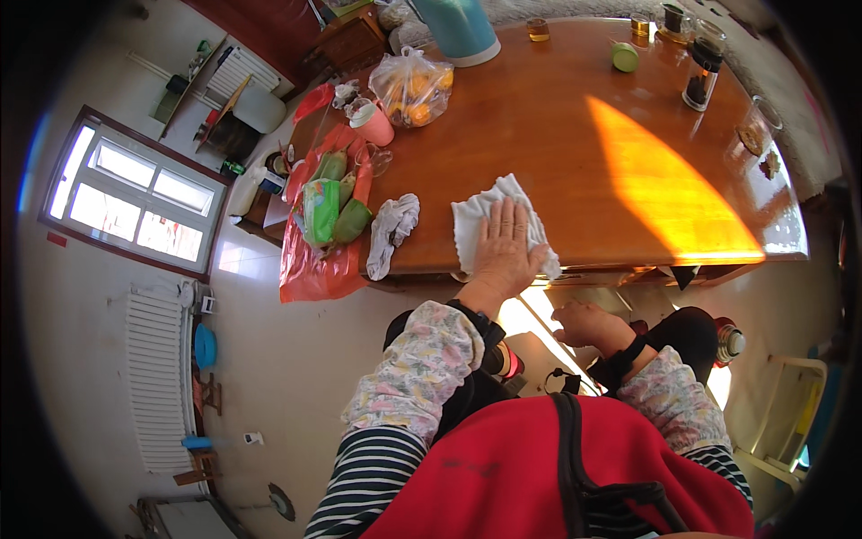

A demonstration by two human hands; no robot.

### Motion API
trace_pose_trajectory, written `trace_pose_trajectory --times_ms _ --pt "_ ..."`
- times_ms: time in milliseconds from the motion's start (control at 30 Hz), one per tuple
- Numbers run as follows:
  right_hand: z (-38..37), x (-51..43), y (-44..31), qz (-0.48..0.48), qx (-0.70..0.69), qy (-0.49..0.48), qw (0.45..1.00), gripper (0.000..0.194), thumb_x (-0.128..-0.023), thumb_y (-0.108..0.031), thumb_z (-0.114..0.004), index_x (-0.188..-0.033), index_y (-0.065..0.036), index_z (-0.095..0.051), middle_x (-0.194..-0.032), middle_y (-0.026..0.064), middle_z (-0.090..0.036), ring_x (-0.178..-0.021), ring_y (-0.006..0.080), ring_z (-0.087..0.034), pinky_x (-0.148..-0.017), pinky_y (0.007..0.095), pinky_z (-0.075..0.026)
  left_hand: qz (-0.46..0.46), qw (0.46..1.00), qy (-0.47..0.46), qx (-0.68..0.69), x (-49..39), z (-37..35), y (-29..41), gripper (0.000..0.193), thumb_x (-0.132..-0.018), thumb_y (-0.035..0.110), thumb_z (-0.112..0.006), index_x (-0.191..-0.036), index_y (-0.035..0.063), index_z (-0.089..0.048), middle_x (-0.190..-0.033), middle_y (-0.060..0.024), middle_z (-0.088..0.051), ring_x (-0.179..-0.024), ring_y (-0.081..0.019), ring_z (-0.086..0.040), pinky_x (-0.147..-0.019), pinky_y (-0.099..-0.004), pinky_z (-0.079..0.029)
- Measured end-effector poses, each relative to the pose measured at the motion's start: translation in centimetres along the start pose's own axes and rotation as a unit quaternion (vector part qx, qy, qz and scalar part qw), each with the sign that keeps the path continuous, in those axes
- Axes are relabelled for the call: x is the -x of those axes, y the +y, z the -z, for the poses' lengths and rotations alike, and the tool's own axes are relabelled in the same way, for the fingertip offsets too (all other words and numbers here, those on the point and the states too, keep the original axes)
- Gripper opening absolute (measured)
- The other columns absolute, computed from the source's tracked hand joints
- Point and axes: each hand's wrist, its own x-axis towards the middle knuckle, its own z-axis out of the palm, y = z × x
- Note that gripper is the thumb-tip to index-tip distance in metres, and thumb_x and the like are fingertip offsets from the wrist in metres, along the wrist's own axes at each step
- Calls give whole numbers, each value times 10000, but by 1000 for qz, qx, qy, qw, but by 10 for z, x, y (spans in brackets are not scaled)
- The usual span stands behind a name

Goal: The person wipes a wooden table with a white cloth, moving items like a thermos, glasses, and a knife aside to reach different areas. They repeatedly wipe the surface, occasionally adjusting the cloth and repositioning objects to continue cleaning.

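My left hand (504, 249) lies flat, fingers stretched out, on a white cloth (469, 222) with a wavy edge near the front edge of the wooden table (512, 141). Part of the cloth is hidden beneath the hand. My right hand (584, 325) is off the table, above my lap, with its fingers loosely bent; nothing shows in it. To the left of the cloth lies a crumpled white and grey cloth (392, 232).
On the table's left are a red plastic bag (316, 273) under corn in husks, a green packet (321, 205), a pink cup (372, 124) and a bag of oranges (412, 87). A teal container (458, 30) and a glass infuser bottle (702, 77) stand farther back.
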Motion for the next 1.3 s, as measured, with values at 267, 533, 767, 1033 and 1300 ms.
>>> trace_pose_trajectory --times_ms 267,533,767,1033,1300 --pt "-2 -11 -5 8 30 -35 999 380 -881 -291 -605 -1154 -37 -675 -1125 218 -694 -1098 379 -647 -977 464 -489 -55 998 -14 12 -13 1 30 826 -984 538 -437 -1552 -34 -254 -1634 -229 -217 -1523 -394 -164 -1217 -540 -121" --pt "-2 -15 -3 0 -7 -19 1000 435 -896 -310 -612 -1256 -69 -638 -1194 190 -671 -1156 378 -613 -1012 467 -468 -42 998 -21 43 -34 5 8 817 -962 550 -499 -1565 43 -285 -1641 -181 -233 -1520 -388 -174 -1216 -519 -140" --pt "28 9 -23 63 -98 37 992 359 -922 -250 -615 -1205 -32 -656 -1168 190 -682 -1124 371 -629 -956 467 -500 18 997 -52 45 -57 8 -24 767 -998 508 -474 -1564 31 -272 -1648 -200 -195 -1522 -380 -180 -1220 -488 -175" --pt "111 13 -78 172 -181 302 920 329 -863 -152 -701 -1160 -20 -642 -1098 171 -657 -1020 375 -640 -892 434 -522 -11 912 270 307 23 77 -99 338 -889 66 -691 -1218 18 -630 -1272 -182 -642 -1191 -345 -616 -1010 -383 -487" --pt "105 -88 -88 22 203 370 906 640 -933 -466 -585 -1421 -67 -476 -1534 191 -408 -1458 381 -322 -1186 534 -246 548 757 294 201 116 96 -321 315 -843 220 -685 -1070 5 -647 -1029 -162 -691 -931 -336 -665 -840 -418 -527"
